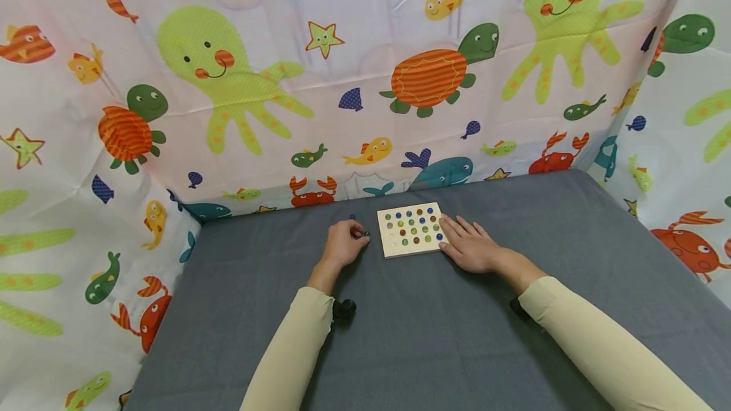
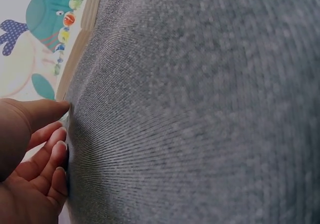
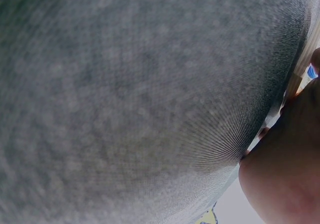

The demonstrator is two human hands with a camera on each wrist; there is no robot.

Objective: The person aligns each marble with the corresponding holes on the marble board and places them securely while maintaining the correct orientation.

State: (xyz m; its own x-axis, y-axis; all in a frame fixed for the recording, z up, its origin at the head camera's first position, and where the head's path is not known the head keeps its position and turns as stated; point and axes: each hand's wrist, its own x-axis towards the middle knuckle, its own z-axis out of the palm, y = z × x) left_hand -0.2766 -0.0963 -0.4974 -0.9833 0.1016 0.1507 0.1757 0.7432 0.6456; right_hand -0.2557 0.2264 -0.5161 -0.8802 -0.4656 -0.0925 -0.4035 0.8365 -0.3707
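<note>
Head view: I have the board [image 1: 411, 229], a pale wooden square, lying flat on the grey tabletop [image 1: 434, 335] near the far edge, roughly mid-width. Its top is dotted with rows of marbles [image 1: 417, 224] in blue, green, red and brown, each seated in its own hollow.

Left hand [image 1: 342, 243]: resting on the tabletop just left of the board. Grip narrow, fingertips curled and pinching a small dark marble [image 1: 363, 232] close to the board's left edge. I cannot tell its colour. A single blue marble [image 1: 352, 216] sits loose on the tabletop just beyond that hand, apart from the board.

Right hand [image 1: 469, 245]: flat, palm down, fingers straight and slightly spread, holding nothing. Fingertips touch the board's right near corner.

Left wrist view: fingers [image 2: 47, 151] curled against the grey cloth, the board's edge [image 2: 75, 54] and a line of marbles beyond. Pinched marble not seen here.

Right wrist view: mostly blurred cloth; little else legible.

A printed sea-creature curtain [image 1: 365, 81] encloses the far and side edges.
</note>
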